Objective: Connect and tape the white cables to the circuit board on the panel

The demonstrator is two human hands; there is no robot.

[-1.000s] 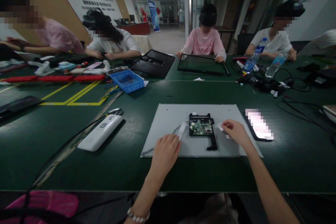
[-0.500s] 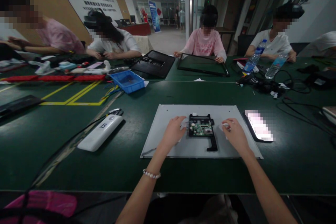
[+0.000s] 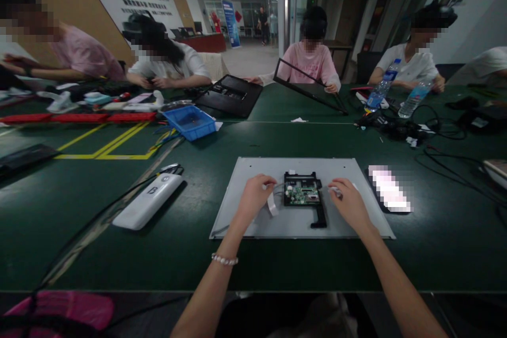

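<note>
A flat grey-white panel (image 3: 245,222) lies on the green table in front of me. On its middle sits a green circuit board (image 3: 303,195) in a black plastic frame (image 3: 320,216). My left hand (image 3: 256,194) is just left of the board, its fingers pinched at thin cables (image 3: 279,188) that run to the board. Below those fingertips a whitish flat strip (image 3: 272,205) hangs down to the panel. To the right of the frame, my right hand (image 3: 349,202) has its fingers curled together. Something small and pale shows at its fingertips, too small to name.
A phone (image 3: 390,190) with a lit screen lies right of the panel, a white power bank (image 3: 148,203) with cables to its left. Farther back are a blue tray (image 3: 192,122) and water bottles (image 3: 383,87). Across the table a person holds a black bezel (image 3: 304,87).
My left hand has drawn slightly left, and the whitish strip now shows below it. My right hand has moved a little left, closer to the frame. The person opposite has tilted the bezel up.
</note>
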